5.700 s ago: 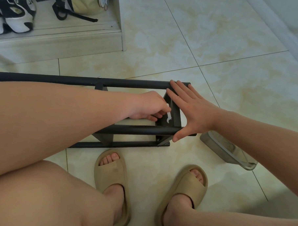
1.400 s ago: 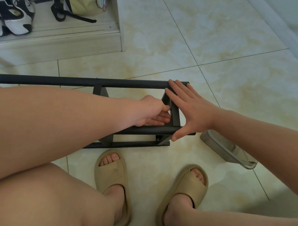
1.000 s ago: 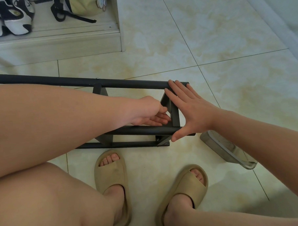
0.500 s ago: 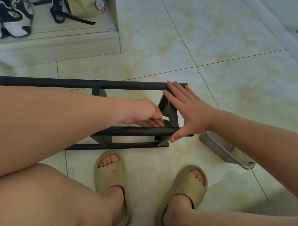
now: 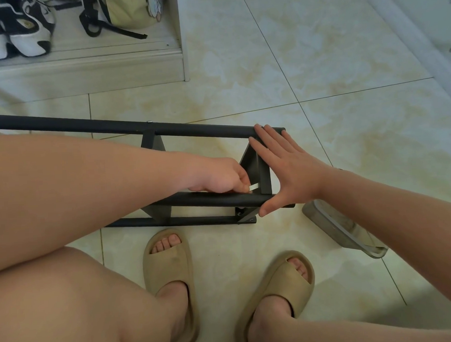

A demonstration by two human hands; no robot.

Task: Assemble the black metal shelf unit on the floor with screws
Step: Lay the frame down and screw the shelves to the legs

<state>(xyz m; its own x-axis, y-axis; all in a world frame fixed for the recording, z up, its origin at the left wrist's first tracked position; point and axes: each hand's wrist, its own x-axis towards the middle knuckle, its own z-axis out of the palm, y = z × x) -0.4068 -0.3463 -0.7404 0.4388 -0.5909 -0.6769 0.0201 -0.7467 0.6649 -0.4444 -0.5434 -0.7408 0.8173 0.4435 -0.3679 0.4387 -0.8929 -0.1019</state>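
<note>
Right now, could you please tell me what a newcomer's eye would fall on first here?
The black shelf frame lying across the tiled floor at mid-picture draws the eye, with both hands at its end. The right hand presses flat against the end bracket, while the left hand pinches a small pale tool just inside it. Below, two tan slippers face it.

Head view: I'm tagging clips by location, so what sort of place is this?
Probably a home entryway or hallway: glossy marbled floor tiles, a low wooden shoe ledge holding sneakers and a bag, and the person is wearing slippers.
</note>
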